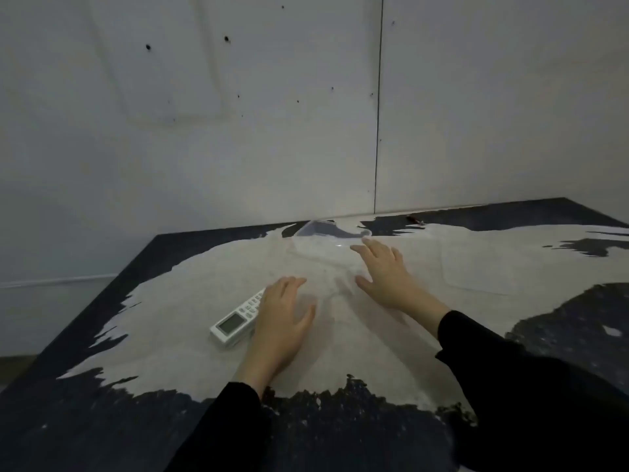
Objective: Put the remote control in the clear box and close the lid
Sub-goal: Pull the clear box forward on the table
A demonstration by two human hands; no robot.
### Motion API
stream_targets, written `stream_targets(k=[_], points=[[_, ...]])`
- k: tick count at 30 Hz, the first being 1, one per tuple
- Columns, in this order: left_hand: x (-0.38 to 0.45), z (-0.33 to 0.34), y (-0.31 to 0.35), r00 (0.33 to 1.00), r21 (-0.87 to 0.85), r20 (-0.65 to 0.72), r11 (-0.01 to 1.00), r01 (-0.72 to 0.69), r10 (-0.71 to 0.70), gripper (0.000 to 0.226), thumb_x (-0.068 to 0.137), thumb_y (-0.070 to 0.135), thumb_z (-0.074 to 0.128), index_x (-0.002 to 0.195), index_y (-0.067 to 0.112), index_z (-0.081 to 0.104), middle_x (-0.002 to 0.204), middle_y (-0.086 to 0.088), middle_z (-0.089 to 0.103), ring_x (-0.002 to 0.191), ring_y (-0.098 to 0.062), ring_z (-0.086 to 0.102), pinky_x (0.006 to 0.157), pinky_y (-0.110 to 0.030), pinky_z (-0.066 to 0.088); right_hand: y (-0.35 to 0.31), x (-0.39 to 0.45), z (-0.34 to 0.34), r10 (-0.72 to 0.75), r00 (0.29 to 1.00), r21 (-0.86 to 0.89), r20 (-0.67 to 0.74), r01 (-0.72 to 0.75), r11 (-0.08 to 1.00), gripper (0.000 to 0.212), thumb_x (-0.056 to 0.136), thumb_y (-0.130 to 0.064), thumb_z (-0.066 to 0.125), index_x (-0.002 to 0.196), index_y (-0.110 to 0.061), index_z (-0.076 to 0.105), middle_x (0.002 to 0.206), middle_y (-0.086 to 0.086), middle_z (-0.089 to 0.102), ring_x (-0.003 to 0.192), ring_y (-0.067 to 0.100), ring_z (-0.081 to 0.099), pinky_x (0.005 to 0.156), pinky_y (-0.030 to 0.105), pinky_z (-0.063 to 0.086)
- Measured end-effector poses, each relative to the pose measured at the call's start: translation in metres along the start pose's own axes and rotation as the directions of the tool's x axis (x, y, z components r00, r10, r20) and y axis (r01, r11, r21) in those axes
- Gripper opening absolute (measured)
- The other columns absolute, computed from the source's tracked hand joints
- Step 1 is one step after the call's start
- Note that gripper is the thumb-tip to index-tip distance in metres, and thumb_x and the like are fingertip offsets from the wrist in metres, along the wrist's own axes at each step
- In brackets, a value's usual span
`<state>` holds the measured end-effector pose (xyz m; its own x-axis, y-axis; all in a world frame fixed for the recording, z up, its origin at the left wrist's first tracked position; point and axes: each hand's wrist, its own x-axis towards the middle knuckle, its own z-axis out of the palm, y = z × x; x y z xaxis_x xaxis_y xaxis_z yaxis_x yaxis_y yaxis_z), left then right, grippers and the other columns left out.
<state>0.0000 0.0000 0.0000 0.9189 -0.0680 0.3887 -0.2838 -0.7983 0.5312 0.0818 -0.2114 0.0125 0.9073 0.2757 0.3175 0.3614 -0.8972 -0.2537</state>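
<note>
The far end of the remote control (238, 320) is hidden by the left hand (282, 321); the clear box (323, 243) outline is barely discernible.

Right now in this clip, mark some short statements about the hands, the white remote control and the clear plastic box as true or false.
1. The white remote control lies on the table, outside the clear plastic box. True.
2. The left hand has lifted the remote off the table. False: the remote lies flat, with the open hand over its far end.
3. The right hand is open, fingers spread, at the box. True.
4. The box is sealed by its lid. False: the flat clear lid lies on the worn dark table to the right of the box.
5. Both sleeves are black. True.
</note>
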Motion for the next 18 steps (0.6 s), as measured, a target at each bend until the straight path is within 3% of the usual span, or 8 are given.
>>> stream_targets(k=[3,7,12,18], points=[[0.001,0.01,-0.002,0.987,0.012,0.139,0.997,-0.077,0.074,0.048,0.088,0.037,0.048,0.134,0.026,0.04,0.141,0.004,0.041,0.13,-0.012,0.037,0.107,-0.025,0.03,-0.005,0.018,0.014,-0.056,0.998,0.006,-0.002,0.056,0.998,0.058,0.085,-0.02,0.055,0.138,-0.017,0.033,0.151,0.011,0.029,0.14,0.028,0.025,0.111,0.048,0.022],[-0.001,0.018,-0.006,0.96,0.044,0.262,0.993,-0.111,0.096,0.051,0.089,0.044,0.043,0.138,0.031,0.036,0.146,0.007,0.036,0.132,-0.008,0.033,0.107,-0.022,0.027,-0.009,0.038,0.036,-0.088,0.996,-0.035,-0.02,0.087,0.996,0.055,0.083,-0.015,0.052,0.136,-0.015,0.037,0.142,0.011,0.044,0.13,0.03,0.039,0.103,0.045,0.031],[-0.001,0.018,-0.01,0.954,0.055,0.28,0.991,-0.125,0.105,0.049,0.09,0.046,0.04,0.137,0.031,0.038,0.148,0.008,0.033,0.135,-0.006,0.028,0.108,-0.02,0.021,-0.003,0.047,0.039,-0.092,0.992,-0.023,-0.089,0.091,0.996,0.046,0.081,-0.004,0.048,0.126,-0.012,0.048,0.112,0.014,0.063,0.106,0.036,0.054,0.084,0.045,0.04],[-0.005,0.027,0.001,0.942,0.024,0.32,0.993,-0.113,0.1,0.049,0.09,0.047,0.04,0.137,0.031,0.039,0.149,0.009,0.032,0.135,-0.006,0.028,0.107,-0.02,0.021,0.05,-0.001,0.001,-0.034,0.999,0.048,-0.043,0.036,0.998,0.021,0.088,-0.008,0.046,0.104,-0.014,0.058,0.102,0.012,0.069,0.091,0.033,0.061,0.071,0.036,0.044]])
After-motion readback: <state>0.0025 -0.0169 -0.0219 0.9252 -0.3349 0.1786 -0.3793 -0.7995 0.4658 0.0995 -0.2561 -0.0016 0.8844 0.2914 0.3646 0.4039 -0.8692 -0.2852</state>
